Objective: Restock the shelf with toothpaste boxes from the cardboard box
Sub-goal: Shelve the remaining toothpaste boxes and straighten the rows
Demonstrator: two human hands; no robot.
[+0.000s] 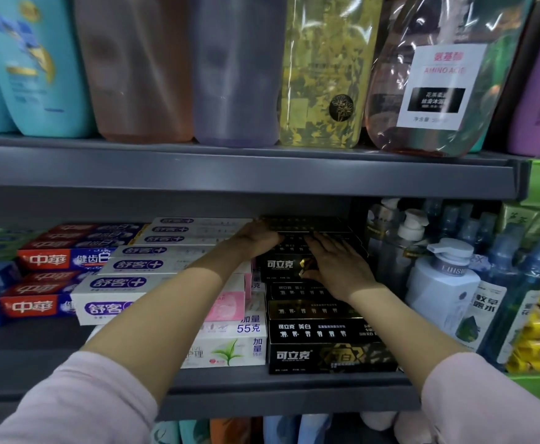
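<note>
1. Head view: left hand [256, 240] lies flat, fingers straight, on black toothpaste boxes [313, 331] stacked on the grey shelf [262, 384]
2. Right hand [336, 267], fingers spread, presses the same stack's upper boxes

Toothpaste boxes [313, 344] stacked mid-shelf [262, 384] — pump bottles [441, 277] right, more cartons [108, 283] left, big bottles [236, 68] above.
</note>
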